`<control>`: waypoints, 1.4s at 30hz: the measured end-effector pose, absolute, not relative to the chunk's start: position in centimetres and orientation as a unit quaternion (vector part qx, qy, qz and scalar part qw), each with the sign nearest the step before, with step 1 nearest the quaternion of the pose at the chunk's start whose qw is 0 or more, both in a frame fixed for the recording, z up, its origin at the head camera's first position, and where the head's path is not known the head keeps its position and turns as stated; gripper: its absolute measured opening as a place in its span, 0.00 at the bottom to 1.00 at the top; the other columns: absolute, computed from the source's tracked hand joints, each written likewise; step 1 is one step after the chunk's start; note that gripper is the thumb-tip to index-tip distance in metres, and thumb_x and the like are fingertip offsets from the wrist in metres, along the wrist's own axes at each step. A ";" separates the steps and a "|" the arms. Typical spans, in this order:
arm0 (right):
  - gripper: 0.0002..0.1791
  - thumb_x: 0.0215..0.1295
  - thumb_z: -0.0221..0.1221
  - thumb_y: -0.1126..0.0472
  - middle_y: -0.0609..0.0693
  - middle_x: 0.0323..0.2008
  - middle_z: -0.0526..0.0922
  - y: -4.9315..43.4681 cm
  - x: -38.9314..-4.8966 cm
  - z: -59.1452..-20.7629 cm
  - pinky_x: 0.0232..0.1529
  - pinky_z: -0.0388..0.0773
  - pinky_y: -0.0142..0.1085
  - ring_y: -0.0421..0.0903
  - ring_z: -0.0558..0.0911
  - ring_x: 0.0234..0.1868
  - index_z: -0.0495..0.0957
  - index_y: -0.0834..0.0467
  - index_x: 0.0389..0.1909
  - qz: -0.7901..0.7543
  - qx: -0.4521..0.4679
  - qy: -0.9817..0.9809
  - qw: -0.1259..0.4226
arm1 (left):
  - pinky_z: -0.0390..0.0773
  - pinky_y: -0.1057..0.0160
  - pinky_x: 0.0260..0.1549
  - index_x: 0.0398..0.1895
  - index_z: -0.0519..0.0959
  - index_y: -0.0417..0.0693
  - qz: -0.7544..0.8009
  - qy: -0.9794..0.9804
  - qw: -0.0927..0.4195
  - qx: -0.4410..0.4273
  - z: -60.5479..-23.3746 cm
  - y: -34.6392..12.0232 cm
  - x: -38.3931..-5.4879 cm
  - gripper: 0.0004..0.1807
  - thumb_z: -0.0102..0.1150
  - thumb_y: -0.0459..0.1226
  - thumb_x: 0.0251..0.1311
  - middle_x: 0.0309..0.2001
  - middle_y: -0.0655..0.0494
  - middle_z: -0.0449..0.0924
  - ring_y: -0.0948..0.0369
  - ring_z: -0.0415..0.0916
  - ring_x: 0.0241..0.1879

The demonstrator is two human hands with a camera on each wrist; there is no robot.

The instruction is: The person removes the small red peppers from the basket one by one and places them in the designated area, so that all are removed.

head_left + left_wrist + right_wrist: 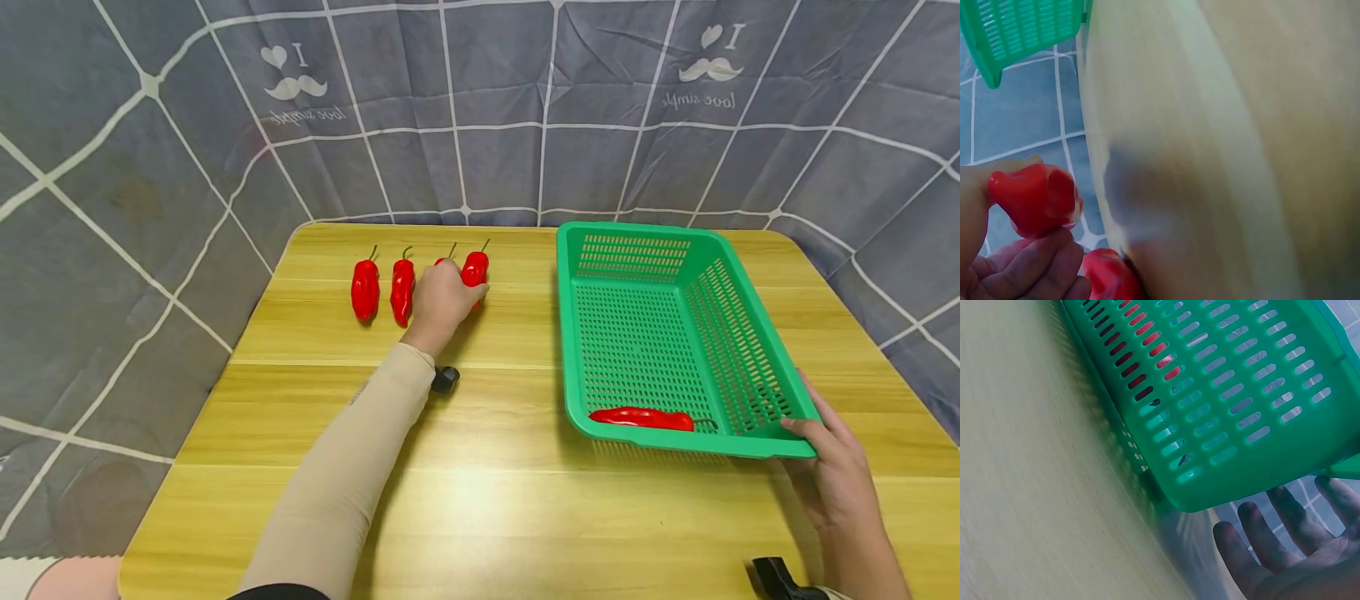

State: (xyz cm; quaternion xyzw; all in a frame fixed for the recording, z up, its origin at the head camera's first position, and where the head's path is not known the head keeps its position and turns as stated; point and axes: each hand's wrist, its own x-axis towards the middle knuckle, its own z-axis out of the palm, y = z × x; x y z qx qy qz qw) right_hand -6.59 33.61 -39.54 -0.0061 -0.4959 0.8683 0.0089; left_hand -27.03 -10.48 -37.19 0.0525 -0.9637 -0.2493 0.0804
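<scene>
My left hand (444, 302) pinches a red chili pepper (475, 268), the rightmost of a row, between thumb and fingers; the left wrist view shows this pepper (1038, 199) from its blunt end. Just left of it, another red pepper (440, 261) is mostly hidden by the hand. Two more, a slim pepper (402, 290) and a fuller pepper (365, 289), lie farther left with stems pointing away. My right hand (836, 467) holds the near right corner of a green plastic basket (566, 333), thumb over the rim and fingers outside. Inside, a red pepper (645, 418) lies along the near wall.
The wooden table (510, 500) carries everything. A grey curtain (495, 100) with white grid lines hangs behind its far edge and at both sides. Black straps sit at both wrists. Something pink and white (71, 579) shows at bottom left.
</scene>
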 end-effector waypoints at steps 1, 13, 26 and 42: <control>0.33 0.67 0.37 0.77 0.42 0.56 0.78 33.6 -6.6 -39.5 0.40 0.82 0.34 0.41 0.83 0.48 0.59 0.51 0.70 0.868 -0.005 -0.496 0.009 | 0.75 0.58 0.21 0.25 0.74 0.46 -0.237 -0.967 0.074 0.053 -37.1 -10.4 -27.1 0.21 0.63 0.54 0.50 0.22 0.52 0.76 0.53 0.75 0.24; 0.32 0.68 0.37 0.77 0.43 0.56 0.78 33.6 -6.6 -39.8 0.40 0.82 0.34 0.41 0.83 0.47 0.60 0.51 0.70 0.867 -0.005 -0.498 0.011 | 0.80 0.51 0.27 0.44 0.73 0.43 -0.101 -0.992 0.059 0.038 -37.0 -9.9 -27.3 0.30 0.57 0.60 0.53 0.32 0.47 0.81 0.49 0.80 0.29; 0.32 0.68 0.37 0.77 0.41 0.56 0.78 33.7 -6.4 -39.6 0.40 0.82 0.33 0.40 0.83 0.48 0.60 0.50 0.70 0.865 -0.017 -0.502 0.015 | 0.81 0.53 0.30 0.56 0.71 0.47 -0.122 -0.987 0.107 0.007 -36.0 -9.5 -27.0 0.39 0.57 0.65 0.50 0.41 0.47 0.82 0.50 0.79 0.37; 0.33 0.68 0.38 0.77 0.41 0.56 0.78 33.6 -6.5 -39.5 0.39 0.82 0.33 0.40 0.83 0.47 0.60 0.50 0.70 0.857 -0.018 -0.515 0.019 | 0.55 0.54 0.70 0.73 0.53 0.55 -0.170 -0.970 0.161 -0.070 -35.3 -9.3 -26.9 0.50 0.55 0.67 0.50 0.73 0.49 0.53 0.51 0.50 0.73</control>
